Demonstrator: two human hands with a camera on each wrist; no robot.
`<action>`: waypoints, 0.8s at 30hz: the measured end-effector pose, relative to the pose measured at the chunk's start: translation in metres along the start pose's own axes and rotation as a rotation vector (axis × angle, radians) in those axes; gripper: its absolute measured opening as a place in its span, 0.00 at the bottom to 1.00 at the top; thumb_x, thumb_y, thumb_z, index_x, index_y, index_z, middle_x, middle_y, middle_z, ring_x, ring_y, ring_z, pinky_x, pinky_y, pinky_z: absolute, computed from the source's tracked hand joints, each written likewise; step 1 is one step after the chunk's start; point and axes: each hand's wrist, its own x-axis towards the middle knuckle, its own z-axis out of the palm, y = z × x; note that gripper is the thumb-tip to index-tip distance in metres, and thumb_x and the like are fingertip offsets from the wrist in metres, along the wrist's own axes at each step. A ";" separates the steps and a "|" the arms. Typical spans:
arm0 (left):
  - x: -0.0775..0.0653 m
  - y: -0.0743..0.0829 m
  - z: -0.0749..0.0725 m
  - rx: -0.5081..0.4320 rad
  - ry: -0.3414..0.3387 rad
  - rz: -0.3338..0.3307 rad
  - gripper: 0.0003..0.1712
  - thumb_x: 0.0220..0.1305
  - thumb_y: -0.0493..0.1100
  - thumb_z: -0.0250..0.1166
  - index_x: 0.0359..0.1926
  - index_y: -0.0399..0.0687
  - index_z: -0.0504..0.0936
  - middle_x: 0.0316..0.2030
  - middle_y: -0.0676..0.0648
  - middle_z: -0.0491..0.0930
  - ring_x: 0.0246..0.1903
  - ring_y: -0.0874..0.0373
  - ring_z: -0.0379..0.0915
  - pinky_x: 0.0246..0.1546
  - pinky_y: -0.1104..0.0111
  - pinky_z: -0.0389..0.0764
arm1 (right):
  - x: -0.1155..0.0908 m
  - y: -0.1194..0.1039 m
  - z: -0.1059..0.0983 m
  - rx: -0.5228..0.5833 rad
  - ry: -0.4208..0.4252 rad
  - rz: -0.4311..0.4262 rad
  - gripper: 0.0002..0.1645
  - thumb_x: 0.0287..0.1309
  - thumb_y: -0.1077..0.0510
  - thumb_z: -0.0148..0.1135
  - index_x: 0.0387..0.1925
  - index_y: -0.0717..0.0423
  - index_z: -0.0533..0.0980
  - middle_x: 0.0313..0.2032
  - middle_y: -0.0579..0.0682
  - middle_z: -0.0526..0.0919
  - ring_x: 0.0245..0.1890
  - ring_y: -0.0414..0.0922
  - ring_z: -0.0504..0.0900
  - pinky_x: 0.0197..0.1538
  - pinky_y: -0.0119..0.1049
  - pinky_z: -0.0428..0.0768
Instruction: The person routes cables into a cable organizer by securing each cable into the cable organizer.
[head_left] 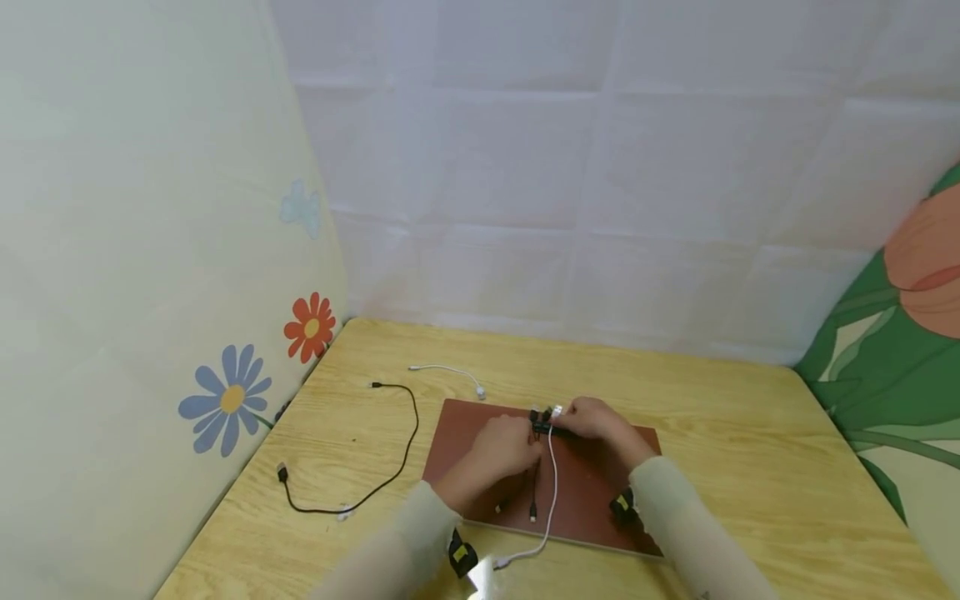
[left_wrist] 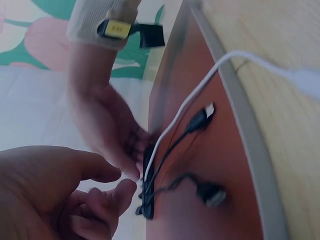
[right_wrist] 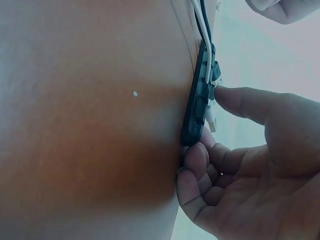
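A black cable holder strip (right_wrist: 194, 112) with several slots lies on a reddish-brown board (head_left: 588, 500). My right hand (right_wrist: 265, 160) grips its right end, thumb on the far edge and curled fingers at the tip. A white USB cable (head_left: 555, 483) runs through one slot, its USB plug (head_left: 557, 411) beyond the strip. Black cables sit at the strip's left part; their near ends, a black plug (left_wrist: 201, 120) and another black plug (left_wrist: 211, 195), hang toward the board's front edge. My left hand (left_wrist: 65, 192) hovers beside the strip's left end, fingers loosely bent, nothing visible between them.
A long black USB cable (head_left: 414, 425) curves over the wooden table (head_left: 742, 450) at the left, crossing a small white connector (head_left: 345, 512). Behind the board lies a short white cable (head_left: 450, 368). A white cloth wall (head_left: 480, 167) stands at the back.
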 end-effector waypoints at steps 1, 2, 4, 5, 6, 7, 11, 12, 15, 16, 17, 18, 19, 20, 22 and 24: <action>0.001 -0.003 -0.002 0.005 0.007 -0.002 0.28 0.67 0.47 0.62 0.12 0.55 0.62 0.09 0.57 0.55 0.12 0.61 0.55 0.14 0.69 0.60 | 0.000 0.001 0.000 -0.003 0.001 -0.008 0.32 0.69 0.48 0.60 0.08 0.46 0.62 0.11 0.40 0.58 0.14 0.38 0.57 0.24 0.31 0.60; 0.002 -0.005 -0.004 0.009 0.013 -0.007 0.27 0.67 0.48 0.62 0.12 0.56 0.62 0.10 0.57 0.56 0.12 0.61 0.55 0.14 0.68 0.60 | -0.001 0.002 0.000 -0.001 0.000 -0.013 0.32 0.69 0.48 0.60 0.09 0.46 0.62 0.11 0.40 0.58 0.14 0.38 0.56 0.24 0.31 0.60; 0.002 -0.009 -0.008 0.010 0.027 -0.022 0.26 0.67 0.48 0.61 0.13 0.56 0.63 0.10 0.57 0.55 0.12 0.60 0.53 0.14 0.68 0.58 | -0.002 0.003 0.000 -0.002 -0.002 -0.029 0.32 0.69 0.48 0.61 0.10 0.46 0.62 0.12 0.40 0.59 0.15 0.38 0.57 0.24 0.31 0.60; 0.002 -0.011 -0.009 0.003 0.025 -0.033 0.26 0.67 0.49 0.61 0.13 0.55 0.63 0.10 0.57 0.55 0.12 0.60 0.52 0.14 0.68 0.58 | -0.002 0.004 0.000 -0.005 -0.001 -0.038 0.31 0.69 0.49 0.61 0.10 0.46 0.63 0.12 0.40 0.59 0.15 0.38 0.58 0.24 0.31 0.60; 0.003 -0.013 -0.011 0.004 0.024 -0.044 0.26 0.67 0.49 0.61 0.13 0.55 0.63 0.11 0.57 0.55 0.13 0.60 0.52 0.15 0.68 0.58 | -0.002 0.004 0.000 -0.006 -0.001 -0.044 0.29 0.69 0.49 0.62 0.12 0.47 0.64 0.13 0.40 0.60 0.16 0.38 0.59 0.25 0.31 0.61; 0.003 -0.015 -0.012 0.010 0.019 -0.053 0.26 0.68 0.50 0.61 0.14 0.55 0.63 0.11 0.56 0.55 0.13 0.60 0.51 0.15 0.68 0.58 | -0.003 0.003 0.000 -0.002 -0.002 -0.044 0.28 0.68 0.49 0.62 0.13 0.48 0.65 0.14 0.41 0.62 0.17 0.39 0.60 0.25 0.32 0.62; 0.004 -0.023 -0.017 0.021 0.003 -0.083 0.22 0.70 0.53 0.62 0.19 0.54 0.69 0.15 0.55 0.62 0.15 0.59 0.58 0.17 0.67 0.62 | -0.005 0.003 -0.001 -0.002 0.004 -0.043 0.20 0.66 0.50 0.65 0.21 0.53 0.73 0.20 0.44 0.69 0.22 0.41 0.66 0.29 0.33 0.65; 0.005 -0.025 -0.018 0.030 0.006 -0.086 0.20 0.70 0.53 0.62 0.22 0.54 0.71 0.16 0.55 0.65 0.17 0.59 0.61 0.18 0.66 0.64 | -0.005 0.002 -0.001 -0.001 0.004 -0.040 0.18 0.66 0.50 0.66 0.24 0.54 0.74 0.22 0.45 0.70 0.23 0.41 0.67 0.29 0.33 0.66; 0.007 -0.031 -0.022 0.047 0.008 -0.092 0.13 0.69 0.51 0.63 0.29 0.52 0.75 0.21 0.54 0.71 0.20 0.58 0.66 0.20 0.66 0.67 | -0.007 0.004 -0.002 -0.004 0.007 -0.041 0.15 0.64 0.51 0.67 0.30 0.57 0.76 0.26 0.47 0.74 0.27 0.43 0.70 0.31 0.34 0.68; 0.008 -0.033 -0.024 0.057 0.014 -0.090 0.11 0.69 0.49 0.63 0.30 0.52 0.76 0.23 0.54 0.73 0.21 0.58 0.68 0.20 0.65 0.68 | -0.008 0.004 -0.002 -0.004 0.007 -0.043 0.14 0.64 0.51 0.68 0.32 0.58 0.76 0.28 0.48 0.74 0.28 0.43 0.71 0.32 0.35 0.69; 0.009 -0.035 -0.026 0.071 0.021 -0.085 0.09 0.68 0.48 0.64 0.32 0.52 0.78 0.25 0.54 0.75 0.23 0.58 0.70 0.21 0.65 0.69 | -0.008 0.004 -0.002 0.003 0.004 -0.041 0.14 0.63 0.51 0.68 0.33 0.58 0.76 0.28 0.49 0.75 0.29 0.44 0.71 0.32 0.35 0.69; 0.010 -0.036 -0.029 0.083 0.029 -0.075 0.06 0.68 0.46 0.64 0.34 0.50 0.80 0.27 0.53 0.78 0.25 0.58 0.72 0.22 0.65 0.72 | -0.009 0.005 -0.002 0.007 0.004 -0.043 0.14 0.63 0.52 0.69 0.35 0.59 0.76 0.30 0.49 0.75 0.30 0.44 0.72 0.33 0.36 0.70; 0.011 -0.038 -0.032 0.091 0.037 -0.067 0.04 0.68 0.44 0.64 0.36 0.50 0.81 0.29 0.52 0.80 0.27 0.57 0.75 0.24 0.65 0.75 | -0.009 0.005 -0.002 0.012 0.003 -0.045 0.14 0.63 0.52 0.69 0.36 0.59 0.76 0.31 0.50 0.76 0.31 0.45 0.72 0.34 0.36 0.70; 0.012 -0.040 -0.035 0.100 0.041 -0.065 0.04 0.68 0.43 0.64 0.39 0.48 0.82 0.33 0.50 0.82 0.30 0.56 0.77 0.26 0.63 0.78 | -0.009 0.006 -0.002 0.018 0.000 -0.047 0.14 0.62 0.53 0.69 0.37 0.60 0.76 0.32 0.50 0.76 0.32 0.45 0.72 0.35 0.37 0.71; 0.016 -0.046 -0.039 0.122 0.054 -0.056 0.07 0.68 0.40 0.64 0.45 0.47 0.84 0.39 0.48 0.85 0.36 0.53 0.81 0.32 0.61 0.82 | -0.009 0.008 -0.002 0.031 -0.004 -0.057 0.15 0.62 0.54 0.70 0.40 0.61 0.77 0.35 0.51 0.78 0.34 0.46 0.73 0.36 0.39 0.73; 0.021 -0.052 -0.042 0.144 0.059 -0.052 0.11 0.67 0.39 0.64 0.49 0.45 0.84 0.44 0.46 0.85 0.42 0.51 0.82 0.38 0.59 0.84 | -0.009 0.010 -0.001 0.041 -0.005 -0.068 0.15 0.61 0.55 0.71 0.41 0.62 0.77 0.37 0.52 0.79 0.35 0.46 0.74 0.38 0.39 0.74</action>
